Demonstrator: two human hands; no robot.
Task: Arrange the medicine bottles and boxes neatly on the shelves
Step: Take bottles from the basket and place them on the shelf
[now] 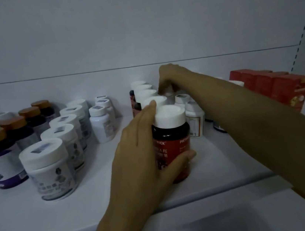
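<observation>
Now, left grip [139, 155] round red bottle [171, 134].

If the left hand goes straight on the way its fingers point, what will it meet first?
Probably the white-capped bottle just behind the red bottle that the left hand grips; depth is unclear.

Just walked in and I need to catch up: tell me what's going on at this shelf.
A person is tidying medicine bottles on a white shelf. Their left hand grips the red-labelled bottle, which stands at the front of a row of white-capped bottles. Their right hand reaches behind it, fingers pinching the top of a small white bottle. Brown-capped bottles and white jars stand to the left, red boxes to the right.
</observation>
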